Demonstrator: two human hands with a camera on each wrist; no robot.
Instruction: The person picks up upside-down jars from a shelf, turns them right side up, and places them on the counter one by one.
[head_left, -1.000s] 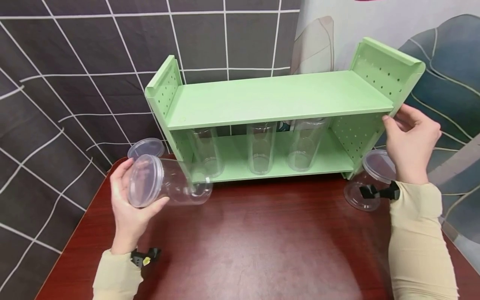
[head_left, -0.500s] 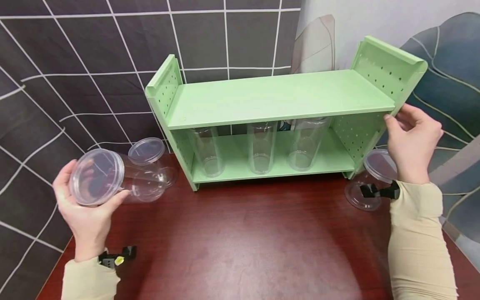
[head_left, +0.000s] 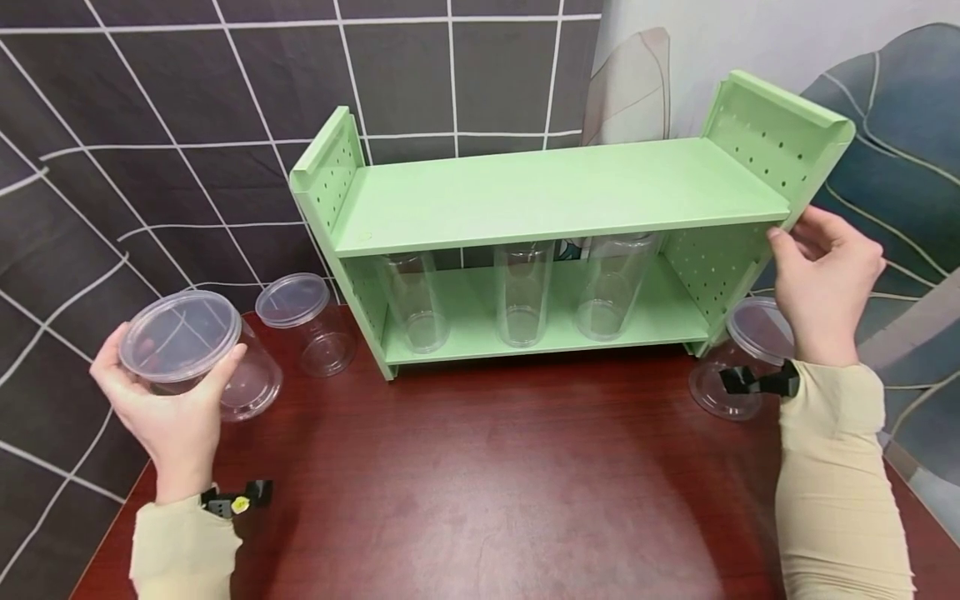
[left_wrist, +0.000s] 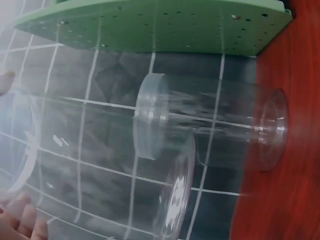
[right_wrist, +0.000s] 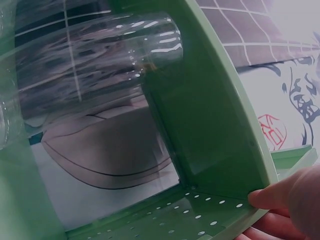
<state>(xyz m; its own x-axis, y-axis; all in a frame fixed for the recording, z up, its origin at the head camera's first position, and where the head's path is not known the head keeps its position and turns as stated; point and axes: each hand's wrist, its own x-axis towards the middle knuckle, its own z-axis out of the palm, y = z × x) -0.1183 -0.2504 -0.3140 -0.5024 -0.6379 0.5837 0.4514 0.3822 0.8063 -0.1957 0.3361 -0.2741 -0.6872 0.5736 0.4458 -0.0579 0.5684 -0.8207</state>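
Observation:
My left hand [head_left: 168, 408] grips a clear plastic jar [head_left: 251, 379] around its lidded top, at the left of the head view. The jar leans slightly, its base toward the table. In the left wrist view that jar [left_wrist: 100, 165] overlaps a second lidded jar [left_wrist: 215, 125] standing behind it. My right hand [head_left: 828, 279] pinches the right side panel of a green two-tier shelf [head_left: 562, 196], thumb at the front edge. The right wrist view has the thumb [right_wrist: 280, 195] against the edge of the perforated panel [right_wrist: 200, 210], other fingers beneath it.
Three clear jars [head_left: 521, 308] stand on the shelf's lower tier. One lidded jar [head_left: 300, 312] is left of the shelf, another [head_left: 731, 383] to the right, partly behind my right wrist. The red-brown table [head_left: 495, 483] spreads in front; a dark tiled wall covering [head_left: 502, 75] rises behind.
My left hand has carried the jar leftward, away from the shelf, and turned it from nearly lying sideways to more upright. The right hand stays on the shelf panel.

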